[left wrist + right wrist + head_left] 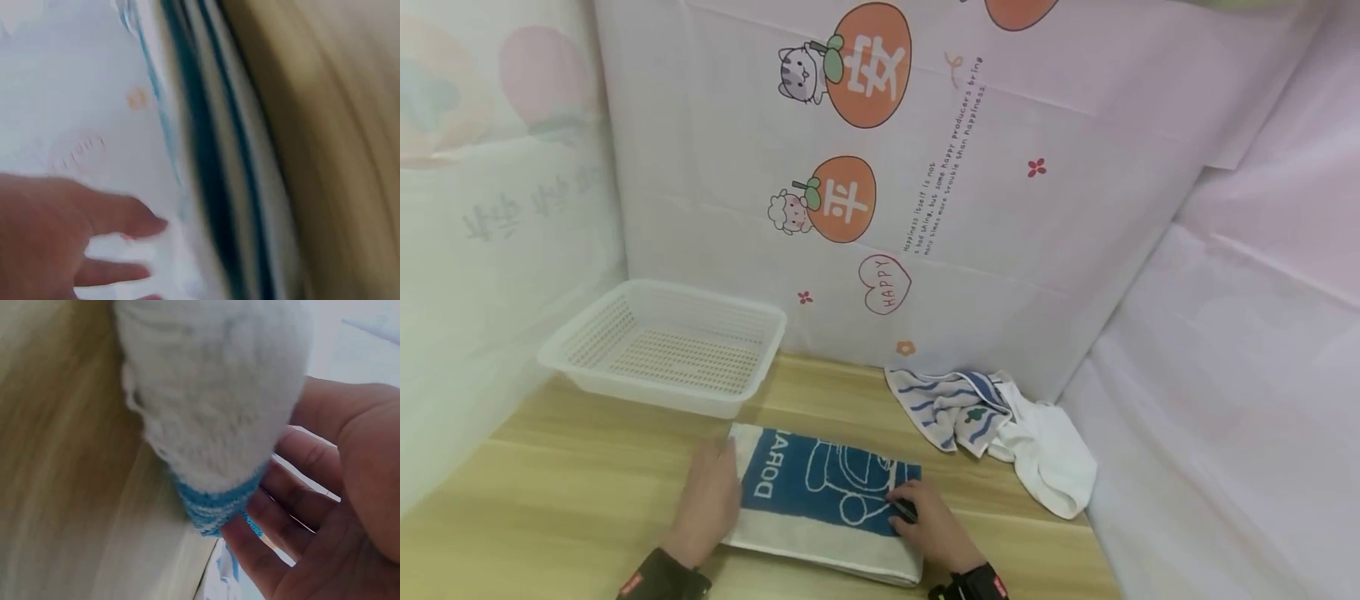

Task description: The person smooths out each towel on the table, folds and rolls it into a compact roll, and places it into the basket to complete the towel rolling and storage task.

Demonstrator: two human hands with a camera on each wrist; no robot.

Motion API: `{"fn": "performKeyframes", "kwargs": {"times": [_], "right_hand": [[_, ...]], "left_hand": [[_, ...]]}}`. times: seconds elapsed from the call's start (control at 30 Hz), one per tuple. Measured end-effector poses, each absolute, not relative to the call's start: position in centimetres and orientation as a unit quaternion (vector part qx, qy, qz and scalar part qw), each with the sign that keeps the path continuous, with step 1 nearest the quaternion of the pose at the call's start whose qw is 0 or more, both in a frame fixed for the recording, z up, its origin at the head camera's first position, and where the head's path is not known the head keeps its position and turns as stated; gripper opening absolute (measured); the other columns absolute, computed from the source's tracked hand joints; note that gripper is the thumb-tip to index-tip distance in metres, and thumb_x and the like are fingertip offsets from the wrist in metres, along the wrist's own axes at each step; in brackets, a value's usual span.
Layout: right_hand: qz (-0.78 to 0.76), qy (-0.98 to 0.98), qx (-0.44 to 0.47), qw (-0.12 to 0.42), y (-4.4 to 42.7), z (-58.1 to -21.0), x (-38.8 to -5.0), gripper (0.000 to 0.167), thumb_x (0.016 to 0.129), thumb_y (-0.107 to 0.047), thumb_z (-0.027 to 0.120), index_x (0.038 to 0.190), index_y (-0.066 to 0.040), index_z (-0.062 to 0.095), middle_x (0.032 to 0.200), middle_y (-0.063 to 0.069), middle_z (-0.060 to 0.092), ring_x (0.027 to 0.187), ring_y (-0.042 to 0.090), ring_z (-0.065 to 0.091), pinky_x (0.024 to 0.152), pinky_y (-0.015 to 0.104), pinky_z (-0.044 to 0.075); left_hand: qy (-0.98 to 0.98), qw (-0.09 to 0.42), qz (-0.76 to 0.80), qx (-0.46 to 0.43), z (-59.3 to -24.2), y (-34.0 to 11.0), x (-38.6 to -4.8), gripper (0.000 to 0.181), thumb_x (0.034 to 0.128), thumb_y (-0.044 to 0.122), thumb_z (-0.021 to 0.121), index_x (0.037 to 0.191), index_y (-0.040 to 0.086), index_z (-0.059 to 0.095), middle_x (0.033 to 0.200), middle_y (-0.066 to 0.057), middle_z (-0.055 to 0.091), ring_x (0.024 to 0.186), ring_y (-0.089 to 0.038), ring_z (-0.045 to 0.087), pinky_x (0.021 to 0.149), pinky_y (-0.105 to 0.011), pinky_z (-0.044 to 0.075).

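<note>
A folded towel [820, 492], cream with a blue panel, white "DORA" lettering and a cartoon outline, lies flat on the table. My left hand [706, 496] is beside its left edge. In the left wrist view, the thumb and fingers of that hand [50, 237] are extended near the towel's layered blue and cream side [212, 144]. At the right end my right hand [932, 525] touches the towel, its fingers [300, 500] spread along the edge in the right wrist view. A small dark patch shows by its fingertips; I cannot tell what it is.
A white plastic basket [756, 392] stands at the back left. Toward the back right lie a crumpled striped cloth [940, 408] and a white cloth [1052, 458]. Printed sheets [985, 292] wall the wooden table [587, 475] at the back and sides.
</note>
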State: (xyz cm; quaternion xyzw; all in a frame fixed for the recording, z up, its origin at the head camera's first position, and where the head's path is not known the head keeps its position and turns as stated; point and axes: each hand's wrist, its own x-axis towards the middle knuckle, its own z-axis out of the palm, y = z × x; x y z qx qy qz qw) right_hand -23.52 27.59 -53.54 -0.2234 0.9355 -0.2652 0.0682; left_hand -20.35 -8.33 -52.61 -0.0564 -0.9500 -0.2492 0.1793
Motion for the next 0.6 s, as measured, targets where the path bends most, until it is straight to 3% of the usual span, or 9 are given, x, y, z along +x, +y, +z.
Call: {"fn": "performKeyframes", "kwargs": {"times": [0.1, 0.2, 0.33, 0.6], "right_hand": [[-0.260, 0.935, -0.230, 0.071, 27.6, -53.4, -23.2, 0.026, 0.092, -0.020, 0.074, 0.117, -0.013, 0.071, 0.117, 0.003, 0.064, 0.110, 0.023, 0.062, 0.093, 0.046, 0.053], [-0.248, 0.937, -0.233, 0.079, 27.5, -53.1, -23.1, 0.026, 0.092, -0.021, 0.074, 0.116, -0.012, 0.072, 0.115, 0.003, 0.064, 0.107, 0.021, 0.063, 0.091, 0.044, 0.054], [-0.232, 0.942, -0.227, 0.089, 27.4, -52.9, -22.9, 0.027, 0.092, -0.023, 0.074, 0.116, -0.011, 0.074, 0.114, 0.003, 0.064, 0.105, 0.020, 0.063, 0.090, 0.042, 0.055], [-0.201, 0.952, -0.219, 0.070, 27.8, -52.3, -22.0, 0.029, 0.090, -0.025, 0.076, 0.113, -0.008, 0.076, 0.104, 0.001, 0.065, 0.095, 0.012, 0.061, 0.082, 0.036, 0.055]], "left_hand": [[-0.959, 0.132, -0.239, -0.074, -52.6, -6.7, -20.2, 0.048, 0.0876, 0.010, 0.073, 0.125, -0.016, 0.056, 0.126, -0.038, 0.055, 0.120, -0.051, 0.054, 0.101, -0.064, 0.046], [-0.965, 0.096, -0.230, -0.084, -52.9, -5.7, -20.8, 0.051, 0.0886, 0.021, 0.075, 0.123, -0.014, 0.058, 0.116, -0.033, 0.060, 0.113, -0.048, 0.058, 0.095, -0.061, 0.050], [-0.964, 0.078, -0.229, -0.110, -53.8, -5.8, -22.2, 0.052, 0.0891, 0.021, 0.075, 0.124, -0.014, 0.058, 0.117, -0.032, 0.059, 0.114, -0.046, 0.058, 0.098, -0.059, 0.049], [-0.946, 0.002, -0.248, -0.209, -54.2, -5.4, -28.8, 0.053, 0.0956, 0.018, 0.066, 0.137, -0.012, 0.052, 0.146, -0.040, 0.042, 0.139, -0.054, 0.039, 0.114, -0.065, 0.033]]}}
